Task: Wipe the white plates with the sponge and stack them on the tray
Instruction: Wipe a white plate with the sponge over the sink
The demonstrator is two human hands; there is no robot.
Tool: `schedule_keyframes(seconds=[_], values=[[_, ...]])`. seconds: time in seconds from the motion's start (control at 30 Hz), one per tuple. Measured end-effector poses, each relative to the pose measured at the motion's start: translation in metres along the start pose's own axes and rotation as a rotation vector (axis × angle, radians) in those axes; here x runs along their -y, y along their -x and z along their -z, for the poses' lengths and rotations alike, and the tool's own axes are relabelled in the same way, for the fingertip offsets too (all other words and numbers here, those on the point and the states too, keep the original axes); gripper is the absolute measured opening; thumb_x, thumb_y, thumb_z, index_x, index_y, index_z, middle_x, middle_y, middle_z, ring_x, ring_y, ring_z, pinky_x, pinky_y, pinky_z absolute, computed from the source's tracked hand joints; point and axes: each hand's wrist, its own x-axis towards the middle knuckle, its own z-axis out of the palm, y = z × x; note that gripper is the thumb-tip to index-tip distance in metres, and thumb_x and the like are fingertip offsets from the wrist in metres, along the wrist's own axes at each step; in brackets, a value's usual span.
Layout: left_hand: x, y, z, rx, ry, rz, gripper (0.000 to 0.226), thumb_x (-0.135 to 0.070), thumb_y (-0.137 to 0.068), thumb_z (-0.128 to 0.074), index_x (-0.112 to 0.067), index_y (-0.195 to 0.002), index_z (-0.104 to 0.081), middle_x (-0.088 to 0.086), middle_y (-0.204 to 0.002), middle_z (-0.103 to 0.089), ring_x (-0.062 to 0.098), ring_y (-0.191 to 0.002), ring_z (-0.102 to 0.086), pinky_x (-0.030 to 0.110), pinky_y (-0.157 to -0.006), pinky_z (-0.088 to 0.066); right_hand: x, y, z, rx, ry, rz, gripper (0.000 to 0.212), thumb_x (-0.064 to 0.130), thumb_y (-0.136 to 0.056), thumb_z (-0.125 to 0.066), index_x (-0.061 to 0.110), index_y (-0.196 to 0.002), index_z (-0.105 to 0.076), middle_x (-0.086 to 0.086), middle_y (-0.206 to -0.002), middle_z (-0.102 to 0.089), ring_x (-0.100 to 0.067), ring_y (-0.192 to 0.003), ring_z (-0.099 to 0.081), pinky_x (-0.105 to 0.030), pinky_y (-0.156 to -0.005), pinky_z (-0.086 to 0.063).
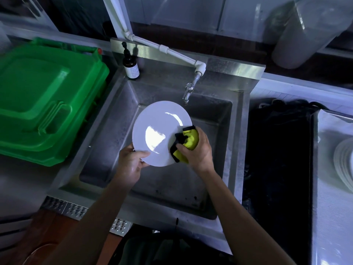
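Observation:
A white plate (158, 129) hangs tilted over the steel sink (122, 104). My left hand (131, 163) grips its near lower rim, thumb on top. My right hand (198, 150) is closed around a yellow and black sponge (188, 141), which presses on the plate's right edge. At the far right a stack of white plates (343, 165) rests on a grey tray (328, 188), partly cut off by the frame.
A tap (188, 91) on a white pipe hangs just behind the plate. A brown pump bottle (130, 66) stands at the sink's back left corner. A green bin lid (44, 100) lies to the left. A dark gap (278, 159) separates sink and tray.

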Motion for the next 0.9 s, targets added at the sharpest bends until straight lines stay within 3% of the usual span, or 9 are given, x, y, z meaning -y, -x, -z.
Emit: schedule_keyframes(seconds=[0.2, 0.3, 0.4, 0.47, 0.57, 0.67, 0.73, 0.8, 0.9], values=[[-0.008, -0.019, 0.013, 0.025, -0.155, 0.013, 0.049, -0.005, -0.059, -0.067, 0.001, -0.107, -0.071, 0.014, -0.102, -0.077, 0.033, -0.091, -0.073, 0.043, -0.071, -0.06, -0.003, -0.014, 0.013, 0.055, -0.005, 0.005, 0.074, 0.041, -0.066, -0.087, 0.03, -0.131, -0.051, 0.009, -0.121, -0.059, -0.013, -0.112, -0.057, -0.041, -0.1, -0.05], [-0.013, -0.028, 0.021, 0.055, -0.263, -0.029, 0.03, -0.007, -0.06, -0.068, -0.016, -0.086, -0.079, 0.006, -0.093, -0.079, 0.027, -0.087, -0.075, 0.039, -0.063, -0.061, -0.001, -0.018, 0.017, 0.051, -0.047, 0.0, 0.068, 0.039, -0.067, -0.086, 0.032, -0.127, -0.055, 0.009, -0.118, -0.062, -0.012, -0.109, -0.059, -0.038, -0.097, -0.052], [-0.019, -0.033, 0.025, 0.113, -0.388, -0.083, 0.025, -0.009, -0.063, -0.068, -0.024, -0.079, -0.079, -0.001, -0.086, -0.079, 0.016, -0.078, -0.075, 0.033, -0.058, -0.059, 0.002, -0.023, 0.019, 0.033, -0.033, 0.033, 0.061, 0.039, -0.068, -0.085, 0.033, -0.122, -0.058, 0.011, -0.114, -0.065, -0.008, -0.104, -0.06, -0.028, -0.092, -0.05], [-0.022, -0.038, 0.027, 0.147, -0.459, -0.116, 0.022, -0.01, -0.064, -0.067, -0.019, -0.081, -0.078, 0.0, -0.084, -0.078, 0.018, -0.077, -0.073, 0.035, -0.061, -0.057, 0.005, -0.027, 0.021, 0.025, -0.007, 0.061, 0.055, 0.038, -0.068, -0.085, 0.035, -0.117, -0.06, 0.014, -0.109, -0.065, -0.005, -0.1, -0.06, -0.023, -0.089, -0.048], [-0.027, -0.045, 0.028, 0.212, -0.576, -0.151, 0.032, -0.008, -0.066, -0.065, -0.019, -0.093, -0.078, 0.007, -0.096, -0.079, 0.025, -0.088, -0.073, 0.04, -0.077, -0.054, 0.01, -0.033, 0.023, 0.026, 0.059, 0.131, 0.047, 0.034, -0.07, -0.084, 0.03, -0.112, -0.064, 0.013, -0.106, -0.065, -0.009, -0.1, -0.06, -0.028, -0.092, -0.049], [-0.031, -0.048, 0.026, 0.259, -0.724, -0.199, 0.038, -0.008, -0.067, -0.063, -0.031, -0.093, -0.078, -0.005, -0.098, -0.079, 0.011, -0.088, -0.072, 0.037, -0.08, -0.056, 0.017, -0.037, 0.024, 0.026, 0.137, 0.256, 0.041, 0.029, -0.072, -0.082, 0.026, -0.11, -0.066, 0.016, -0.104, -0.062, -0.013, -0.101, -0.057, -0.031, -0.092, -0.047], [-0.032, -0.051, 0.024, 0.26, -0.799, -0.231, 0.039, -0.007, -0.067, -0.061, -0.024, -0.098, -0.077, 0.0, -0.098, -0.078, 0.012, -0.086, -0.069, 0.043, -0.081, -0.058, 0.02, -0.038, 0.023, 0.03, 0.178, 0.337, 0.038, 0.026, -0.074, -0.081, 0.024, -0.109, -0.067, 0.012, -0.106, -0.063, -0.016, -0.101, -0.056, -0.031, -0.091, -0.047], [-0.034, -0.051, 0.021, 0.284, -0.862, -0.263, 0.046, 0.0, -0.069, -0.058, -0.029, -0.1, -0.076, -0.01, -0.096, -0.078, 0.006, -0.084, -0.067, 0.034, -0.075, -0.056, 0.022, -0.039, 0.023, 0.037, 0.228, 0.401, 0.038, 0.022, -0.074, -0.081, 0.02, -0.11, -0.068, 0.004, -0.109, -0.066, -0.02, -0.103, -0.056, -0.033, -0.09, -0.048], [-0.039, -0.048, 0.014, 0.316, -1.028, -0.37, 0.071, 0.01, -0.07, -0.055, -0.057, -0.087, -0.068, -0.037, -0.076, -0.065, -0.015, -0.068, -0.059, 0.01, -0.056, -0.04, 0.025, -0.039, 0.02, 0.046, 0.291, 0.485, 0.037, 0.012, -0.07, -0.082, 0.016, -0.105, -0.071, -0.001, -0.106, -0.069, -0.026, -0.102, -0.059, -0.036, -0.086, -0.051]])
